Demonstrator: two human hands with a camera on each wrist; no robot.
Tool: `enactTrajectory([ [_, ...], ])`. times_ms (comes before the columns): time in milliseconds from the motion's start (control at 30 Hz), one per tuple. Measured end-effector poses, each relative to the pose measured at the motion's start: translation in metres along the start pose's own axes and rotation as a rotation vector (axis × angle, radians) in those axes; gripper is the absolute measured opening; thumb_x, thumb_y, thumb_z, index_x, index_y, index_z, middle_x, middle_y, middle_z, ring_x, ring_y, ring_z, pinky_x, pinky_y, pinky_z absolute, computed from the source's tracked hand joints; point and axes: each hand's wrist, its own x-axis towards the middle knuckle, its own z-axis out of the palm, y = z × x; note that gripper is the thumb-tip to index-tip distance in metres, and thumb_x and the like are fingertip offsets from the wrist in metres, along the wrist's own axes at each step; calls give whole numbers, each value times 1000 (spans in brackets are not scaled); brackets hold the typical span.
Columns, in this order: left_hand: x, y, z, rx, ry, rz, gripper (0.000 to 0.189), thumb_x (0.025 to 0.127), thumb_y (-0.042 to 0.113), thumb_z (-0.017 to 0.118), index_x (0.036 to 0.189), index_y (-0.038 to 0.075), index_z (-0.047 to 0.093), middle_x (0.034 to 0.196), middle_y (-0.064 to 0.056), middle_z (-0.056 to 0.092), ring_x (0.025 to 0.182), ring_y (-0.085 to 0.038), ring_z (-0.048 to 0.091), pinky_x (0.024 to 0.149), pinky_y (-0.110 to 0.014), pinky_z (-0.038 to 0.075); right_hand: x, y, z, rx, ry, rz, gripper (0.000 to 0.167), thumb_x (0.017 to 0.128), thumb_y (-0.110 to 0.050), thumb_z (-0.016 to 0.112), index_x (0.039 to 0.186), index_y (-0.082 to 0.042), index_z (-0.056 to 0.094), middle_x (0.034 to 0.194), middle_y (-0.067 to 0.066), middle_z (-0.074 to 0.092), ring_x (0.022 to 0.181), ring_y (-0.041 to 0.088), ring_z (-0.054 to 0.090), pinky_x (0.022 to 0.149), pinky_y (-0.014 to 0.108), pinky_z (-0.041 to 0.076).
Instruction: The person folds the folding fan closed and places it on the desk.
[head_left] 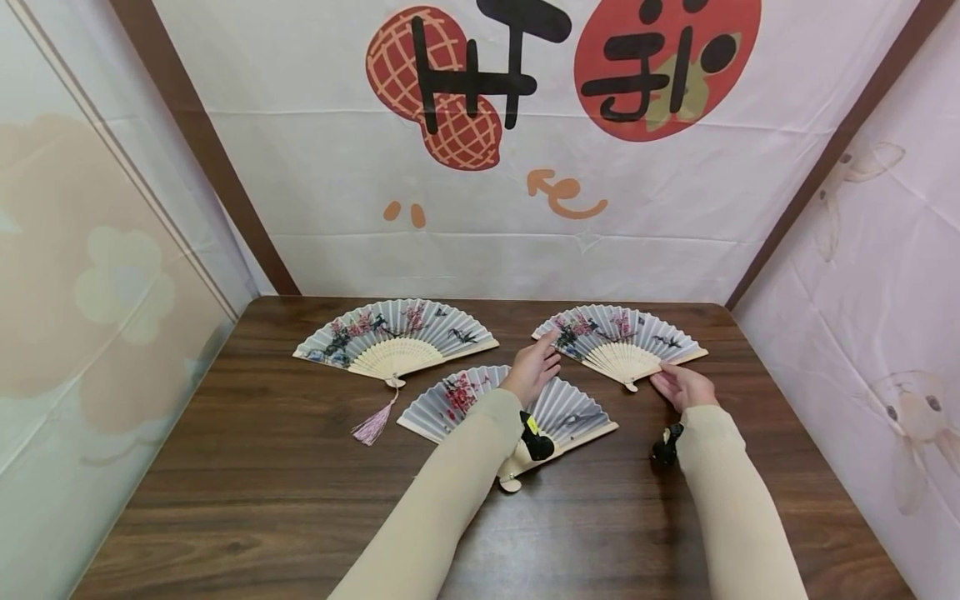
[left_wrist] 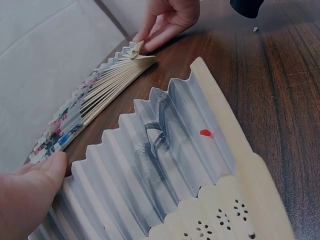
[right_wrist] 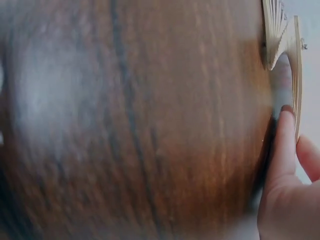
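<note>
The fan [head_left: 622, 332] is spread right of the frame's middle, its long axis running across between the hands, neither clearly nearer. The right hand [head_left: 684, 387] pinches its lower right edge; the left hand [head_left: 531, 368] is at its left end, its grip unclear to me. Another fan [head_left: 585, 407] lies below, lower centre.

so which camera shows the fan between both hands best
The head view: nearly all of the fan shows, painted face visible. The left wrist view shows it at a slant; the right wrist view, only a piece at the right edge.
</note>
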Motion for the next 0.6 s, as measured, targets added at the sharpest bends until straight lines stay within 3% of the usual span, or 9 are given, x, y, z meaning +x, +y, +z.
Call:
enactTrajectory([
  [200,1,-1,-1,-4,-2,0,74,101,33,56,152,-8,24,158,-32,26,147,-41,31,124,-48,30,-3,0,-5,86,-147,88,34,100,-1,49,68,-2,62,65,11,66,63,18,67,80,23,62],
  [600,3,-2,-2,-16,6,-3,71,101,34,57,153,-4,27,158,-31,26,146,-39,33,123,-45,32,-9,-3,-6,173,-153,89,34,99,-5,53,68,-2,66,66,10,69,64,17,70,82,21,61],
])
